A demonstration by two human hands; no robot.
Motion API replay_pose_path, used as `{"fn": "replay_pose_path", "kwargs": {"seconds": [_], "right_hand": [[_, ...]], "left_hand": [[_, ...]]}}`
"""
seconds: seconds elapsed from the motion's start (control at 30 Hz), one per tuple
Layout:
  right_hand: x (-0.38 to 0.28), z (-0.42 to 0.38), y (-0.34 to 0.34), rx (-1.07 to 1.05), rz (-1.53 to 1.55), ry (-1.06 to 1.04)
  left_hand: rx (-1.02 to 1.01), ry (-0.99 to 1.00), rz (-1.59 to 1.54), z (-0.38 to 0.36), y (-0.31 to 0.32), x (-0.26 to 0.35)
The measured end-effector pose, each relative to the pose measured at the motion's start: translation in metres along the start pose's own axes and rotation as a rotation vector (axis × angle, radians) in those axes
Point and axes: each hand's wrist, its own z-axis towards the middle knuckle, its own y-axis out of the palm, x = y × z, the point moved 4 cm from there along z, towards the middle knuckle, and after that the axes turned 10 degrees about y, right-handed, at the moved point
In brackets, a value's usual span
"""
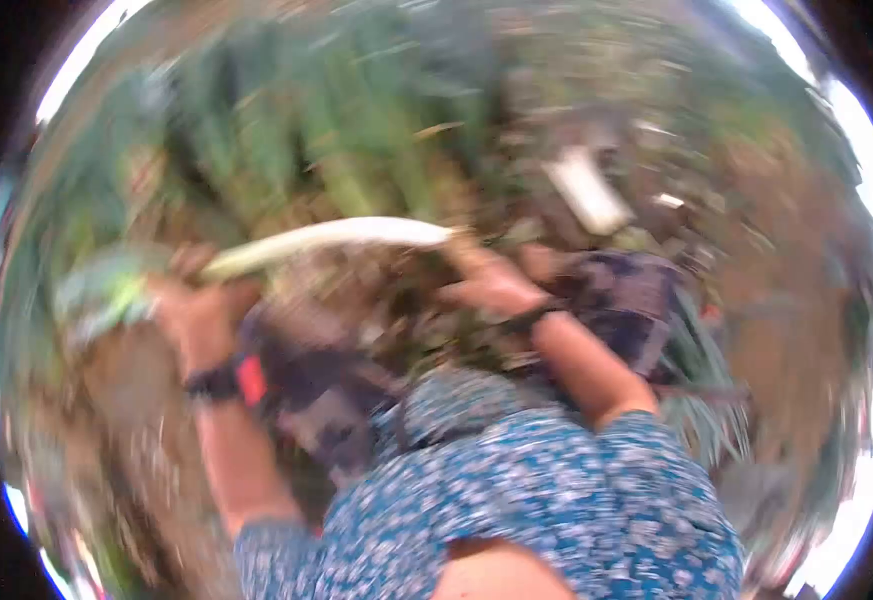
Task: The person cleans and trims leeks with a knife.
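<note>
A long leek is stretched between my two hands, bowed slightly upward, its white shank pale and bare. My left hand is wrapped round it where the white passes into green, and blurred leaves stick out on the far side of the fist. At the other end, the fingers of my right hand close at the root end, smeared by motion. Beyond the right hand a thick white piece, like a leek shank, lies on the ground.
A row of standing leeks runs along the top left. My bent knees in patterned trousers flank the soil below the leek. Cut green leaves lie beside the right knee. Brown earth spreads at the right.
</note>
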Motion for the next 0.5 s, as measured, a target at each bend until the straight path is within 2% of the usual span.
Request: {"fn": "replay_pose_path", "kwargs": {"seconds": [0.03, 0.07, 0.1, 0.13, 0.17, 0.2, 0.23, 0.27, 0.33, 0.4, 0.43, 0.47, 0.5], "right_hand": [[-0.065, -0.005, -0.026, -0.117, 0.319, 0.157], [-0.058, 0.014, -0.006, -0.081, 0.329, -0.073], [-0.071, 0.023, -0.006, -0.059, 0.466, -0.118], [-0.087, 0.027, -0.009, -0.033, 0.654, -0.106], [-0.091, 0.033, -0.008, -0.028, 0.852, -0.054], [-0.096, 0.035, -0.008, -0.008, 1.031, 0.009], [-0.096, 0.036, -0.001, -0.053, 1.301, 0.235], [-0.080, 0.050, 0.004, 0.082, 1.256, 0.162], [-0.069, 0.040, -0.025, 0.149, 1.295, 0.105], [-0.023, 0.034, -0.039, 0.424, 0.721, 0.049], [-0.015, 0.011, -0.051, 0.335, 0.908, 0.273], [-0.007, -0.015, -0.068, 0.380, 0.940, 0.320], [0.004, -0.035, -0.084, 0.422, 0.980, 0.366]], "left_hand": [[-0.045, 0.166, 0.002, 0.018, -0.021, 0.022], [0.076, 0.028, -0.097, 0.025, -0.001, 0.027], [0.215, -0.097, -0.207, 0.031, 0.018, 0.033], [0.400, -0.249, -0.574, 0.049, 0.027, 0.038], [0.395, -0.233, -1.084, 0.065, 0.058, 0.034], [0.472, -0.281, -1.813, 0.080, 0.089, 0.030], [0.511, -0.419, -2.285, 0.093, 0.118, 0.026], [0.600, -0.248, -2.086, 0.106, 0.137, 0.024], [0.608, -0.088, -1.549, 0.143, 0.139, 0.049], [0.495, -0.003, -1.065, 0.169, 0.124, 0.067], [0.463, 0.036, -0.829, 0.182, 0.116, 0.075], [0.545, 0.019, -1.029, 0.192, 0.159, 0.060], [0.510, 0.001, -1.012, 0.202, 0.164, 0.064]]}}
